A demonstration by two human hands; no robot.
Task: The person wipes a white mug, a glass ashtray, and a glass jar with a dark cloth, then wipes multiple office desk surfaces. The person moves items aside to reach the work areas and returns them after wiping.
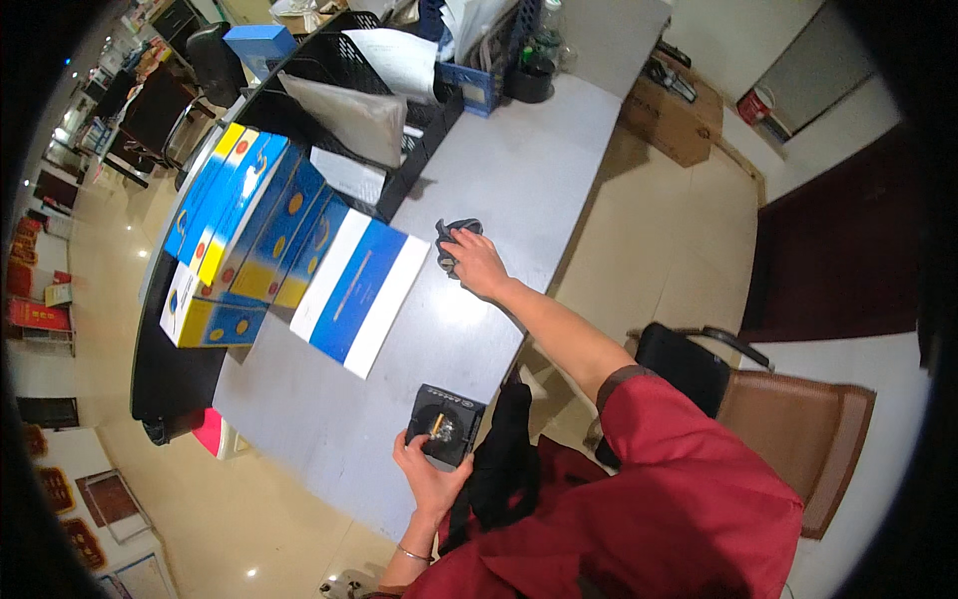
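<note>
My left hand (432,473) grips the near edge of a black square ashtray (465,410) at the desk's front edge. A cigarette butt (437,424) and grey ash lie in its round bowl. Further along the desk, my right hand (479,260) is on a crumpled dark cloth (447,230), fingers spread over it and partly hiding it. Between my hands and to their left, a white box with a blue band (361,293) lies on the grey desktop (299,404). Beside it are stacked several blue and yellow boxes (232,202).
A black mesh file rack (419,161) with papers stands along the desk's back. Past it are a blue file holder (470,86) and a plastic bottle (550,30). A brown chair (797,442) stands behind me at right. A cardboard box (666,120) rests on the floor.
</note>
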